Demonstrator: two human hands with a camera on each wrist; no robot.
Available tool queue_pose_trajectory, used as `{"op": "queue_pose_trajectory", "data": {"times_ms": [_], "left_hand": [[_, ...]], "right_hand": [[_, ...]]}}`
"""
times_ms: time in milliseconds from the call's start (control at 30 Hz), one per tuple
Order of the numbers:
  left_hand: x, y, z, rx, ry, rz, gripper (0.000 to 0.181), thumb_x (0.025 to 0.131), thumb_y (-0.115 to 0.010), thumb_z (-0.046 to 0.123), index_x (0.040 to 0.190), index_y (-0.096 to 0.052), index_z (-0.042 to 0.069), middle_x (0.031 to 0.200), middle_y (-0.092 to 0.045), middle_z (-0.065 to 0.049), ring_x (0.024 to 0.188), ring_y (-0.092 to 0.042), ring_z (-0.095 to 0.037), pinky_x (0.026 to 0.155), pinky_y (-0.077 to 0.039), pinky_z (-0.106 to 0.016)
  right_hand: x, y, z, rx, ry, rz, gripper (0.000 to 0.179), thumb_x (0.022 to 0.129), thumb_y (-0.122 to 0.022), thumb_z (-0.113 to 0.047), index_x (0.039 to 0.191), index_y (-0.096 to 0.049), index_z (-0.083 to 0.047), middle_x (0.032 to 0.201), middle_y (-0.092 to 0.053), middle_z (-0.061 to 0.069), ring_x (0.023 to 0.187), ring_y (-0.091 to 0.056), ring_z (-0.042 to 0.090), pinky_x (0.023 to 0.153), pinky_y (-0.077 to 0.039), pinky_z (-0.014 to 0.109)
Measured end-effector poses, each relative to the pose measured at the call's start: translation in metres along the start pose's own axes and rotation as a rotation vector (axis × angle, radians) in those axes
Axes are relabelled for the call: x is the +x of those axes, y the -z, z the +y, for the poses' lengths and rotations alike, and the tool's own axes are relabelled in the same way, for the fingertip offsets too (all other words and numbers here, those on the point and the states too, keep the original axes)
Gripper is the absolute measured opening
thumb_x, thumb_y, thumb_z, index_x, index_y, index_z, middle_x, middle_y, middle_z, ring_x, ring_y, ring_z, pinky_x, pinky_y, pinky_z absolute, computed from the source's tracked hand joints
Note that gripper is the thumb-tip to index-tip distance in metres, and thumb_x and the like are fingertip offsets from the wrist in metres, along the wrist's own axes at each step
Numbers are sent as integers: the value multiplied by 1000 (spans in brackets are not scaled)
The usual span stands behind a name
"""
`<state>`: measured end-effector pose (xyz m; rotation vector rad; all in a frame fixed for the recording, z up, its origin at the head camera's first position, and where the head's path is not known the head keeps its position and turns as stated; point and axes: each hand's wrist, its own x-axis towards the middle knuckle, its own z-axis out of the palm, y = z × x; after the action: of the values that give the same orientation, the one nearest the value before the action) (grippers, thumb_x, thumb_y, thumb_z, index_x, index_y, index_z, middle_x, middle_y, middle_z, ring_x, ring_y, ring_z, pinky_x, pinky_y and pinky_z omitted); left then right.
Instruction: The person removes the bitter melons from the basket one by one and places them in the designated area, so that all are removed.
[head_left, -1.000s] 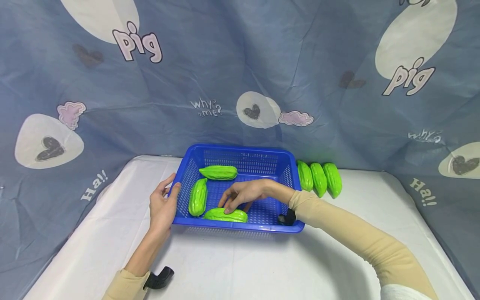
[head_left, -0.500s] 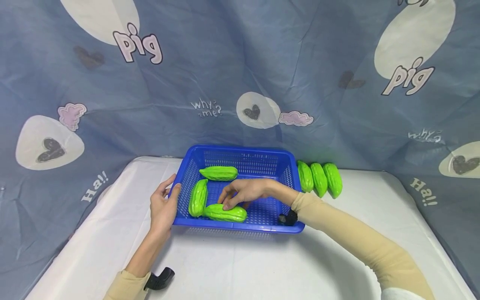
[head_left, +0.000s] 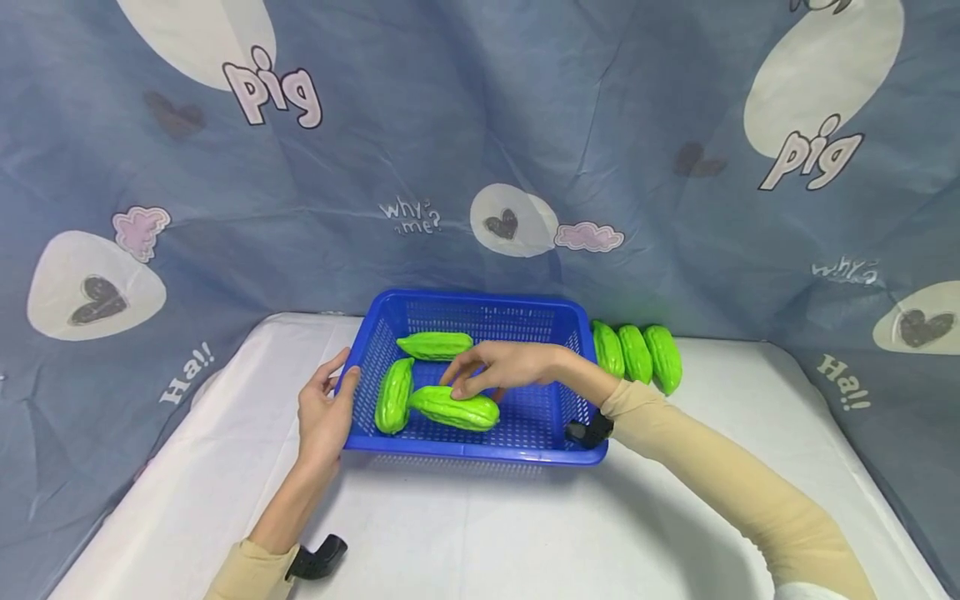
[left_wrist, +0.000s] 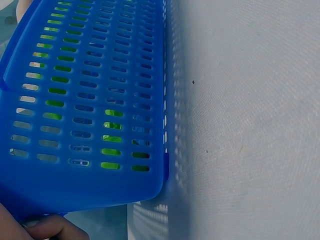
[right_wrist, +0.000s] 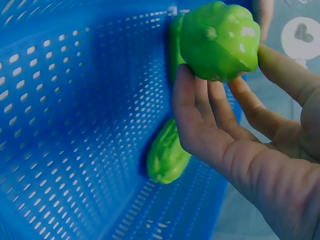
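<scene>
My right hand [head_left: 498, 371] pinches a bright green bitter melon [head_left: 457, 409] between thumb and fingers, over the front part of a blue plastic basket [head_left: 480, 452]. In the right wrist view that bitter melon [right_wrist: 220, 42] shows end-on, raised among the fingertips. Two more lie in the basket: one bitter melon [head_left: 394, 396] along the left wall, another bitter melon [head_left: 435, 345] toward the back. At the basket's left rim, my left hand [head_left: 327, 412] grips with the thumb on top. The left wrist view has the basket's slotted wall [left_wrist: 85, 100] close up, with green behind its slots.
Outside the basket's right side, three bitter melons [head_left: 637, 354] stand side by side on the white tablecloth [head_left: 480, 533]. A blue printed curtain [head_left: 420, 125] hangs right behind the basket.
The right hand has raised the bitter melon from beside the basket's front wall and carried it slightly backward. The left hand and the other bitter melons stay where they were.
</scene>
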<state>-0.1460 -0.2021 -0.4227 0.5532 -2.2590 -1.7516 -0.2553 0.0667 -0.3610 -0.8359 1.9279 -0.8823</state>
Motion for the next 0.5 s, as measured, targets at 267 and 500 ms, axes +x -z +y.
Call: {"op": "queue_pose_trajectory", "data": {"times_ms": [267, 500], "left_hand": [[0, -1, 0, 9, 5, -7, 49, 112, -56, 31, 159, -54, 19, 115, -61, -5, 78, -55, -1, 65, -47, -19], [1, 0, 0, 13, 10, -19, 50, 112, -55, 33, 161, -52, 19, 118, -59, -4, 77, -53, -1, 65, -45, -20]], "right_hand": [[-25, 12, -1, 24, 22, 67, 43, 110, -63, -32, 152, -60, -20, 153, -62, 4, 134, -63, 20, 97, -61, 41], [-55, 22, 14, 61, 10, 157, 44, 111, -62, -32, 153, -59, -21, 159, -57, 2, 140, -60, 23, 103, -60, 45]]}}
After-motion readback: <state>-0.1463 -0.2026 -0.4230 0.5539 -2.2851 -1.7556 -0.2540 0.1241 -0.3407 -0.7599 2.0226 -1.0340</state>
